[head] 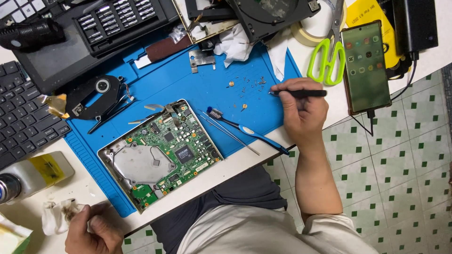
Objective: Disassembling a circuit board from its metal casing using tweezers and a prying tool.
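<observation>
My right hand [301, 110] grips a thin black screwdriver [301, 93] whose tip points left at a scatter of several tiny screws [249, 84] on the blue work mat [212, 89]. My left hand [94, 230] is closed at the table's near left edge, touching a dirty white tissue [56, 216]. Between the hands lies an opened drive with a green circuit board [174, 141] and a silver metal plate [139, 164]. A blue-handled brush [245, 129] and thin tweezers [228, 132] lie just right of the board.
Green-handled scissors [327, 59] and a smartphone [366, 66] on a cable lie at the right. A black screwdriver bit case [117, 19], a laptop keyboard [23, 117], a black disc mechanism [96, 94], a small bottle [28, 176] and crumpled tissue [235, 44] surround the mat.
</observation>
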